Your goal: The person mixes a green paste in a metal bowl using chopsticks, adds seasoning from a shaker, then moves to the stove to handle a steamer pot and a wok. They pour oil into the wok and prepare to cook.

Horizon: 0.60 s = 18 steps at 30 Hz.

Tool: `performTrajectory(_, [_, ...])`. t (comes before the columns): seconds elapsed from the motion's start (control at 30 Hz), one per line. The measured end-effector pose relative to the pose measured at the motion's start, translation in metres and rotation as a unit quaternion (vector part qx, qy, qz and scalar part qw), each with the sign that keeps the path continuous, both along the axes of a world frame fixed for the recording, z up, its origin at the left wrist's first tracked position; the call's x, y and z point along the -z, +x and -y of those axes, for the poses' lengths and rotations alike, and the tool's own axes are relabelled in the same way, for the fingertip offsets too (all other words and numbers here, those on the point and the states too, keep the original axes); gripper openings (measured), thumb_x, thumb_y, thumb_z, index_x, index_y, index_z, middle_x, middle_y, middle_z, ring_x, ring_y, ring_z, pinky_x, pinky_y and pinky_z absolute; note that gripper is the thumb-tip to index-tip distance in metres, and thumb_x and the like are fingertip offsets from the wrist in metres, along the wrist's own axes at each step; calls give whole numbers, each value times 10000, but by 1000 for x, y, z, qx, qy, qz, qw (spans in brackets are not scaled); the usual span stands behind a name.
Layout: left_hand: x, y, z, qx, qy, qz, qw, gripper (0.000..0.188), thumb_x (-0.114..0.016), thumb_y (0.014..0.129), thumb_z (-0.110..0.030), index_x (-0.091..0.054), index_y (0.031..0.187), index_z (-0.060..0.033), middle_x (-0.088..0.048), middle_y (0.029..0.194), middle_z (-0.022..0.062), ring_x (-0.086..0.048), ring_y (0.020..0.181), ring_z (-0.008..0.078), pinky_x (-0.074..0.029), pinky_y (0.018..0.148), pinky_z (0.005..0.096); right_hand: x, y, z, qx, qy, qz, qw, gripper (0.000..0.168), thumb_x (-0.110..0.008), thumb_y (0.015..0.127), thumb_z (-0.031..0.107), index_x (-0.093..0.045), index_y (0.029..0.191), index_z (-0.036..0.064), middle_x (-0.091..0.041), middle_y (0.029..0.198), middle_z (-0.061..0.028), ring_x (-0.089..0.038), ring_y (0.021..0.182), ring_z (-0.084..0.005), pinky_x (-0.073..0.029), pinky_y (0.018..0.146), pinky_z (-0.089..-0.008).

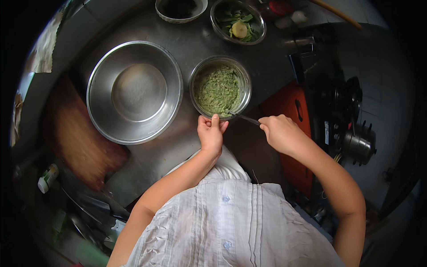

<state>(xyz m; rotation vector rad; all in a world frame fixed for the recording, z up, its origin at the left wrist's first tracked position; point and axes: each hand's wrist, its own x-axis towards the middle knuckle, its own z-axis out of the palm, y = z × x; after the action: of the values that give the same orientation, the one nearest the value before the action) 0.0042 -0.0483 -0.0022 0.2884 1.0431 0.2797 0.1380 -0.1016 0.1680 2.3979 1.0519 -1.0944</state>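
Observation:
A metal bowl (246,75) in front of me holds a thick, lumpy green mixture (218,88). My left hand (211,131) grips the bowl's near rim, thumb on top and fingers curled below. In my right hand (280,131) is the dark handle of a utensil (245,117), probably a spoon or fork. Its working end dips into the mixture at the bowl's near right side, so its shape is hidden. A larger, wide stainless steel basin (133,53) stands just left of the bowl, with nothing in it.
A wooden cutting board (83,140) lies left of the basin on the metal counter (156,160). Behind are a metal bowl of green leaves (247,20) and a white-rimmed bowl (181,20) with dark contents. An orange cabinet (290,103) and a metal pot (358,143) are at right.

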Motion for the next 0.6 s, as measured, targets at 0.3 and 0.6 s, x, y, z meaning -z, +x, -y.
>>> performTrajectory(0.3, [1, -11, -39, 121, 153, -48, 980, 263, -526, 971, -162, -404, 1140, -1, -559, 957, 97, -638, 790, 194, -574, 685, 309, -2, 44, -6, -153, -28, 223, 962, 133, -528, 856, 55, -635, 922, 11, -671, 745, -188, -691, 739, -326, -563, 643, -396])
performTrajectory(0.6, [22, -14, -30, 99, 119, -1, 988, 111, -494, 978, -95, -411, 942, -31, -567, 835, 84, -643, 743, 169, -594, 691, 291, -11, 29, -18, -65, 7, 67, 996, 195, -533, 884, 136, -684, 918, 18, -662, 814, -228, -653, 828, -402, -522, 770, -479])
